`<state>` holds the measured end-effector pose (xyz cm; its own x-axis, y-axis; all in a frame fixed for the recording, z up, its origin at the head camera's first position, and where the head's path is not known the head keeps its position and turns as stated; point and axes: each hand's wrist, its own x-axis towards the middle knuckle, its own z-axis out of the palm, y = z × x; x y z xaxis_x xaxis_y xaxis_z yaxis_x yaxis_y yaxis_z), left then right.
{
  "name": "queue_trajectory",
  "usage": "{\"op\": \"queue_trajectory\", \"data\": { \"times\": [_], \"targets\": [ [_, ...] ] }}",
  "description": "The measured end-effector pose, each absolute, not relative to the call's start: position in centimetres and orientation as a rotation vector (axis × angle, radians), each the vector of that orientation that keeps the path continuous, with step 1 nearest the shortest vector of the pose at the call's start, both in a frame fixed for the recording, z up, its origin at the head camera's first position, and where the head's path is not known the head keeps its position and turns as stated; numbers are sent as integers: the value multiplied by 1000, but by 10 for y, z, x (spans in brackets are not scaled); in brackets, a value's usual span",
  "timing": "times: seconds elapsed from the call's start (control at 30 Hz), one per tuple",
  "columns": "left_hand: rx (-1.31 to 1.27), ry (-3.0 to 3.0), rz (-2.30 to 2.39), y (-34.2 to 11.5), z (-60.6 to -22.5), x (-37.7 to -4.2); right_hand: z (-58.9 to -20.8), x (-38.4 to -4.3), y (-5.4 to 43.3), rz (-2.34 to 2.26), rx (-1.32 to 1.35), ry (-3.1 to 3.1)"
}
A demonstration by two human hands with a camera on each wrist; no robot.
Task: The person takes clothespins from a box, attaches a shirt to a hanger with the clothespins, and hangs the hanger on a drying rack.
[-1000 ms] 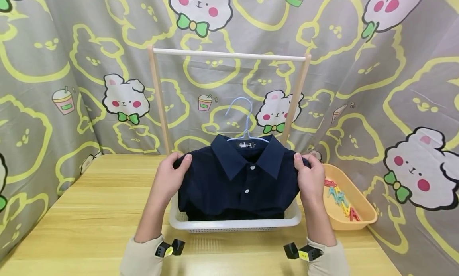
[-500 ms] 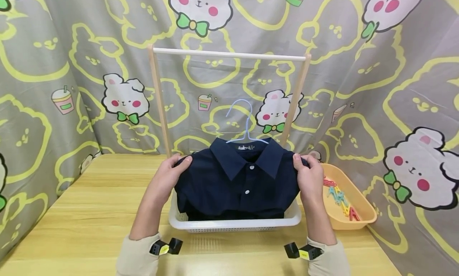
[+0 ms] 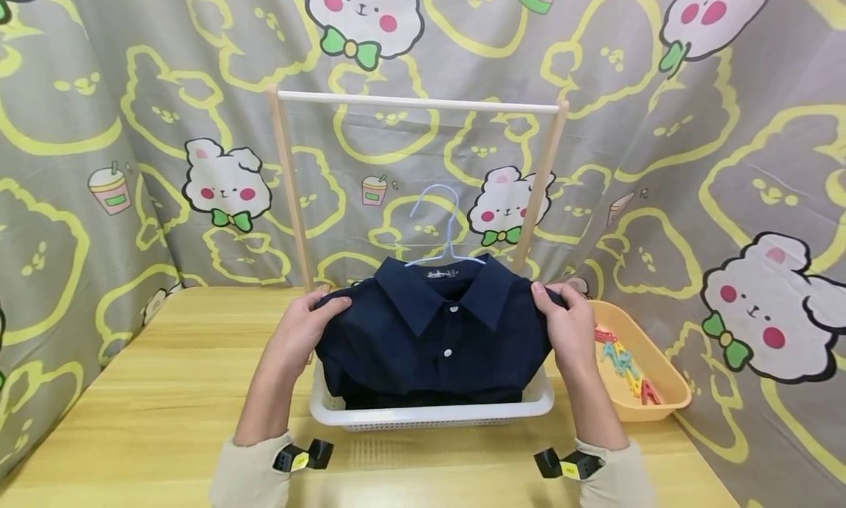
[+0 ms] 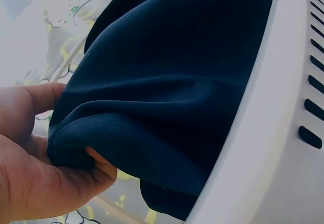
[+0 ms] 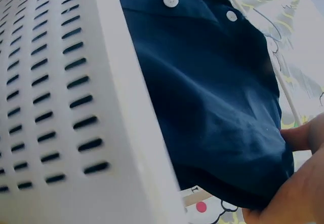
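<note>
A navy collared shirt [image 3: 410, 346] with white buttons spreads over a white perforated basket [image 3: 429, 417], its lower part down inside. My left hand [image 3: 304, 332] pinches the shirt's left shoulder between thumb and fingers; in the left wrist view the fingers [image 4: 101, 171] curl under a fold of the cloth. At the other shoulder my right hand [image 3: 568, 328] grips the fabric, thumb on top. A pale blue wire hanger [image 3: 451, 233] sits in the collar, hook upward and turned to the left. Its arms disappear inside the shirt.
Behind the basket stands a small rack with wooden posts [image 3: 291, 185] and a white bar [image 3: 423, 103]. To the right, a yellow tray [image 3: 667, 379] holds several coloured clothespins [image 3: 621, 357]. A patterned curtain [image 3: 396, 45] surrounds the wooden table [image 3: 165, 405].
The collar and hanger have sunk slightly and shifted a little left. My left hand has moved slightly left and down with its shoulder of the shirt; both hands keep their hold.
</note>
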<state>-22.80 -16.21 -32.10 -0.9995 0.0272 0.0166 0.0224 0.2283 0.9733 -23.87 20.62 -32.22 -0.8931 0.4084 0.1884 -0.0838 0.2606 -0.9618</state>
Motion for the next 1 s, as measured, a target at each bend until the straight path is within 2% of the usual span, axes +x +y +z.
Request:
{"op": "queue_trajectory", "data": {
  "times": [0.53,1.0],
  "targets": [
    [49,2505,1967,-168,-318,-223,-302,-242,228,1239,-87,-2392],
    [13,2517,2018,-173,-316,-223,-286,-268,271,883,-33,-2608]
  ]
}}
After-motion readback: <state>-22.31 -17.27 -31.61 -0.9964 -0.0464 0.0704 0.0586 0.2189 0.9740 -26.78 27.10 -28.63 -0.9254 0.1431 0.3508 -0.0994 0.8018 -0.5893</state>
